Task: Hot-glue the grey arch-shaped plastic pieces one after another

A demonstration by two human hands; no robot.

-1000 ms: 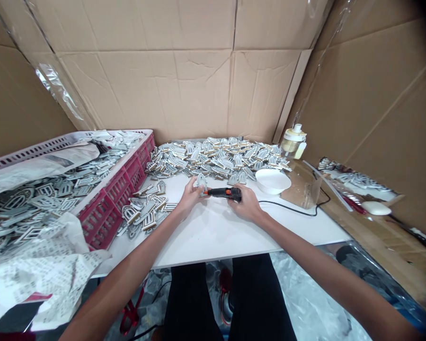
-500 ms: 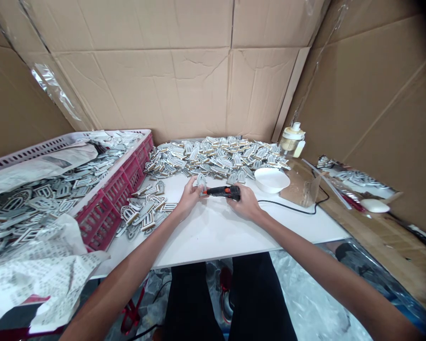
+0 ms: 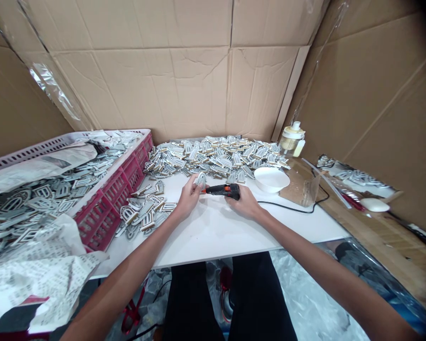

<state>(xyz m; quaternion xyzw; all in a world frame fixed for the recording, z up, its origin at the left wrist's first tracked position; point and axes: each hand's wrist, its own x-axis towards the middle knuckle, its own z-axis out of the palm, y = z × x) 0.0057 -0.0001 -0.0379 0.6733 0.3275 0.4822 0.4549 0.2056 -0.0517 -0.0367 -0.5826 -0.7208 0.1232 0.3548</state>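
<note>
My left hand [image 3: 188, 195] pinches a small grey-and-white shaped piece [image 3: 200, 179] just above the white table [image 3: 220, 232]. My right hand [image 3: 244, 202] grips a black and orange corded hand tool [image 3: 223, 190], and the tool's tip touches the piece. Behind both hands lies a wide heap of similar pieces [image 3: 216, 158]. A smaller pile of the pieces [image 3: 144, 213] sits to the left of my left hand.
A red plastic crate [image 3: 106, 199] lined with newspaper and full of pieces stands at the left. A white bowl [image 3: 271, 179], a small bottle [image 3: 293, 139] and the tool's black cord [image 3: 291, 208] are at the right. Cardboard walls surround the table.
Both hands with the piece and the tool have shifted slightly up and away from me; the grip of each hand is the same.
</note>
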